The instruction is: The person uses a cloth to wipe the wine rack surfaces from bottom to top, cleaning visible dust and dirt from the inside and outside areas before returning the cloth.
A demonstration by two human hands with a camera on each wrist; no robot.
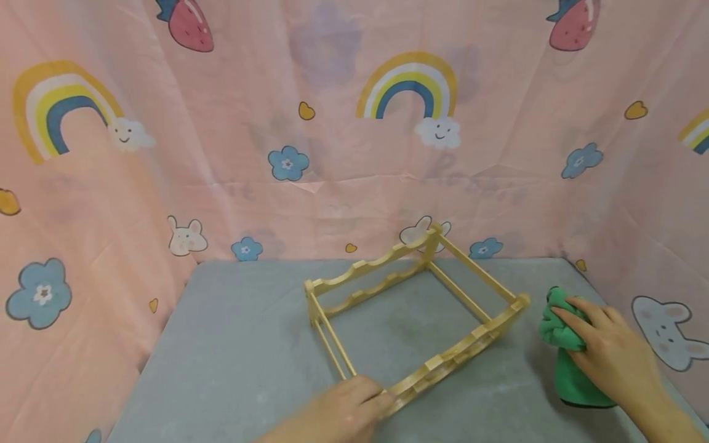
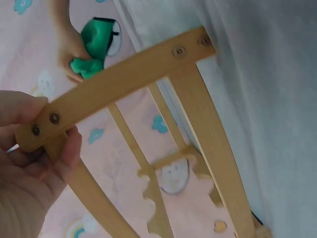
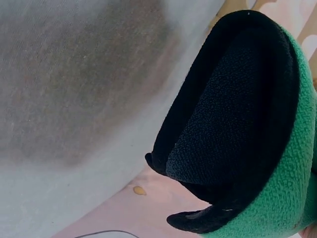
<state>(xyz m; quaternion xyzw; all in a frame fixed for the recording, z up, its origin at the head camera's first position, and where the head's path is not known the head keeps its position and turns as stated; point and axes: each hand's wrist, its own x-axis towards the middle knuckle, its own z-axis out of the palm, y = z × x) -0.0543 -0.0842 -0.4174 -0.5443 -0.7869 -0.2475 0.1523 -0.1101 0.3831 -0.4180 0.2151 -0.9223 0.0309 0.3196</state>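
A light wooden rack (image 1: 361, 267) with wavy, scalloped rails stands on the grey table. My left hand (image 1: 346, 409) grips its near corner. In the left wrist view, the thumb and fingers of the left hand (image 2: 27, 183) pinch the end of an upright post (image 2: 119, 79) beside two round screw heads. Off to the right of the rack, my right hand (image 1: 617, 351) holds a bunched green cloth (image 1: 581, 381) with dark edging, apart from the wood. The right wrist view shows the hanging cloth (image 3: 282, 198) folded open on a black inner side; the hand is mostly hidden there.
The grey tabletop (image 1: 238, 344) reaches back to a pink curtain (image 1: 343, 135) printed with rainbows, flowers and rabbits. This curtain also encloses the left and right sides. A dark shadow falls on the table (image 3: 114, 188) near the cloth.
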